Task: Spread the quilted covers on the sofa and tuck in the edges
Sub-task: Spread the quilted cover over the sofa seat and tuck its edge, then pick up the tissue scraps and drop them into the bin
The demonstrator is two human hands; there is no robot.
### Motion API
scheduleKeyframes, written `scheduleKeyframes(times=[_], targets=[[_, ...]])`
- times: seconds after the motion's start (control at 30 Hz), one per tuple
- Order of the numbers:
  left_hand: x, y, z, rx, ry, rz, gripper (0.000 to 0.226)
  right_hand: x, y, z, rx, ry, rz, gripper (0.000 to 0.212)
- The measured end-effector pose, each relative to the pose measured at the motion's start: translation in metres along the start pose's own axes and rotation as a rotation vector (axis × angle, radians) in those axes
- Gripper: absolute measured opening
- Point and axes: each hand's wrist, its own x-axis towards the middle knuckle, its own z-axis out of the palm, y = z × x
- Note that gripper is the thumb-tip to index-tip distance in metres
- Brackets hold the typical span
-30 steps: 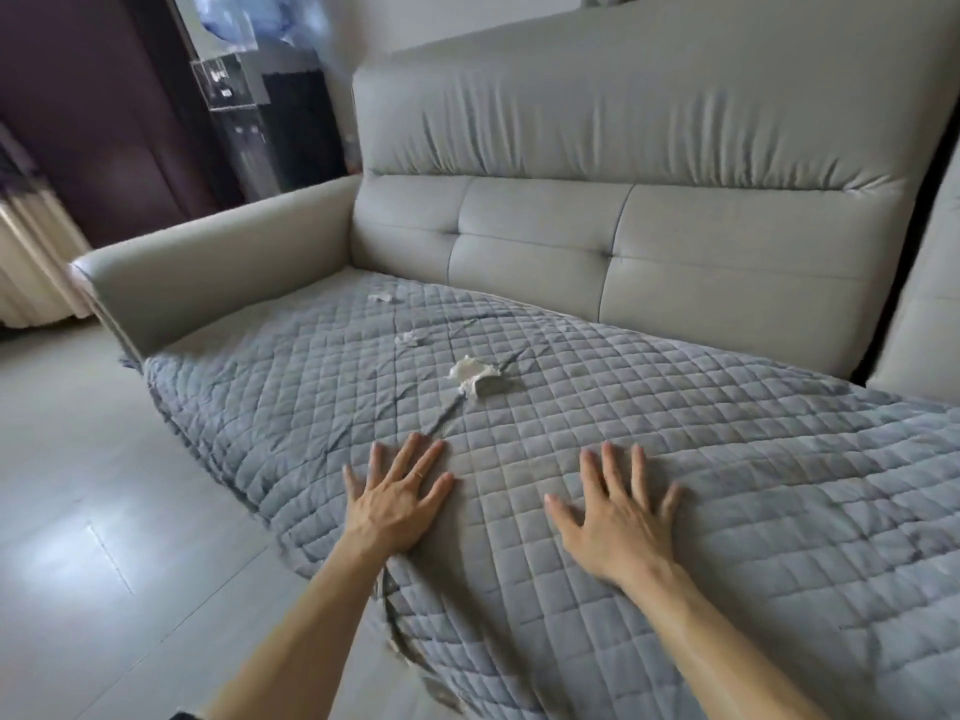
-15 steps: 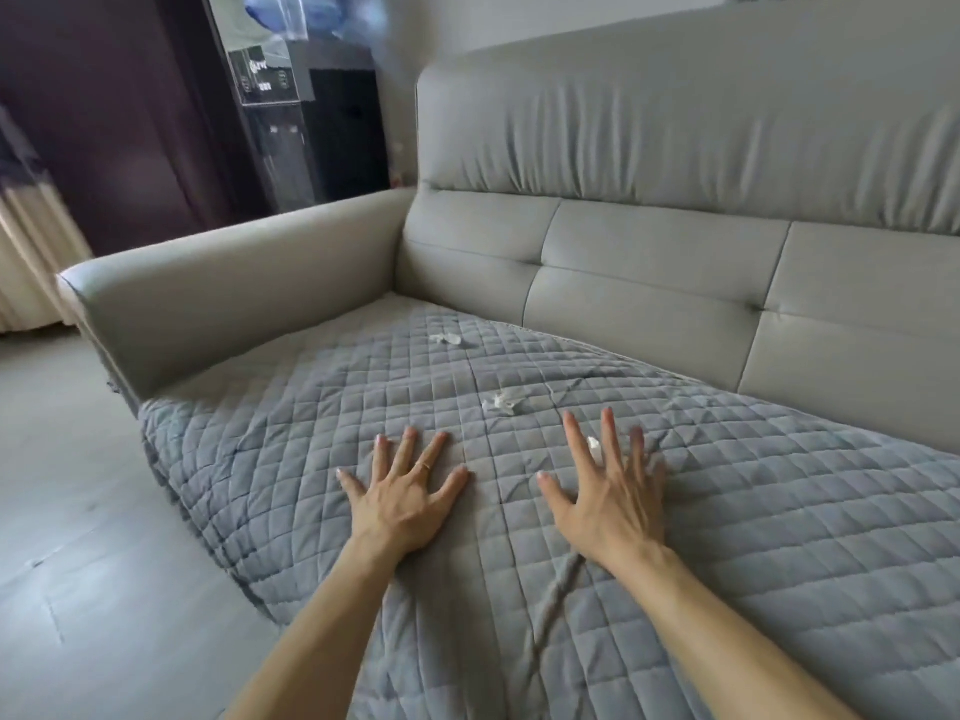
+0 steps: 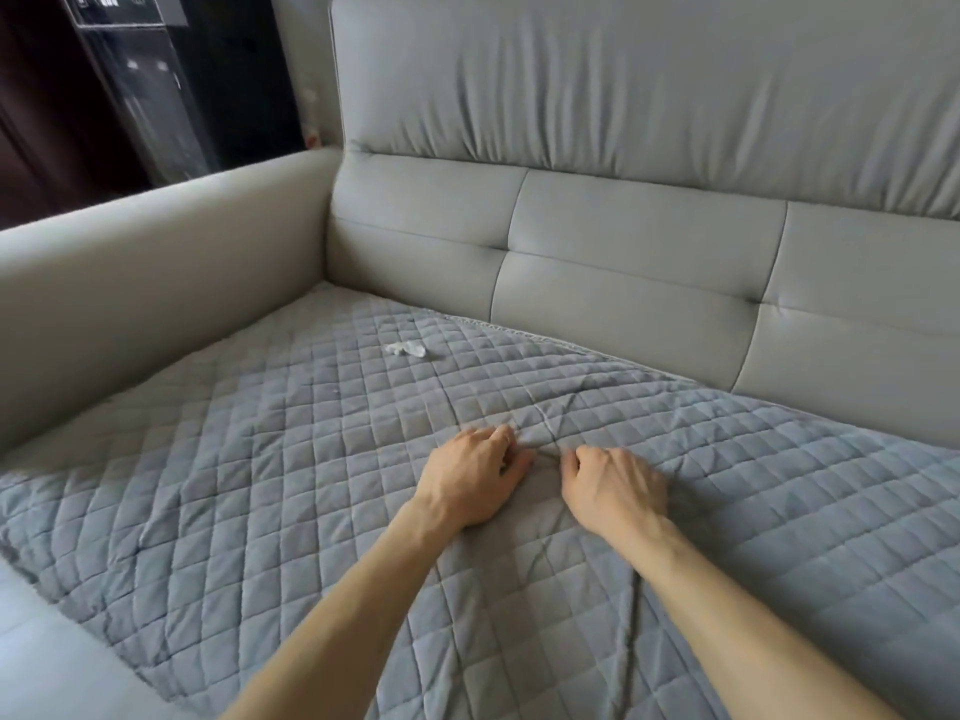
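Sofa seat — grey quilted cover, creased between curled hands.

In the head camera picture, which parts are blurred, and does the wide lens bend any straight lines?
Head view: both hands, left hand and right hand, are motion-blurred, fingers curled on the quilted cover; the white scrap is soft too. The sofa armrest and backrest edges bow from wide-angle distortion. Light is soft, without glare.
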Motion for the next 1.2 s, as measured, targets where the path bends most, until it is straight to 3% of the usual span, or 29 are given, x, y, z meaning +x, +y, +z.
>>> scheduleKeyframes(times=[0.1, 0.2, 0.23, 0.27, 0.37, 0.5, 0.63, 0.77, 0.9, 0.97, 1.1, 1.2], targets=[[0.026, -0.027, -0.020, 0.054, -0.039, -0.101, 0.042, 0.040, -0.016, -0.013, 0.025, -0.092, 0.027, 0.046], [0.066, -0.077, -0.036, -0.032, 0.121, -0.270, 0.018, 0.081, -0.037, -0.010, 0.146, 0.008, -0.040, 0.044], [0.078, -0.094, -0.041, -0.041, 0.149, -0.312, 0.017, 0.089, -0.044, -0.002, 0.170, 0.036, -0.076, 0.043], [0.088, -0.108, -0.044, -0.039, 0.157, -0.330, 0.030, 0.095, -0.049, 0.010, 0.171, 0.065, -0.123, 0.041], [0.116, -0.140, -0.030, 0.027, 0.122, -0.322, 0.056, 0.103, -0.051, 0.045, 0.157, 0.131, -0.167, 0.030], [0.128, -0.157, 0.009, 0.111, 0.037, -0.308, 0.039, 0.109, -0.046, 0.055, 0.165, 0.129, -0.180, 0.030], [0.108, -0.142, 0.014, 0.155, 0.210, -0.316, 0.031, 0.107, -0.052, 0.049, 0.109, 0.072, -0.179, 0.035], [0.056, -0.111, -0.001, 0.110, 0.068, -0.442, 0.045, 0.077, -0.058, 0.027, -0.007, -0.076, -0.189, 0.038], [0.009, -0.074, -0.024, 0.153, -0.043, -0.550, 0.050, 0.021, -0.033, 0.002, -0.032, -0.078, -0.274, 0.046], [-0.010, -0.057, -0.031, 0.149, -0.122, -0.571, 0.049, 0.001, -0.018, -0.004, 0.013, -0.142, -0.244, 0.052], [-0.053, -0.008, -0.073, 0.064, -0.450, -0.627, 0.044, -0.020, -0.001, -0.060, 0.165, -0.388, -0.159, 0.050], [-0.074, 0.021, -0.131, -0.104, -0.467, -0.699, 0.042, -0.034, -0.007, -0.137, 0.255, -0.484, -0.156, 0.055]])
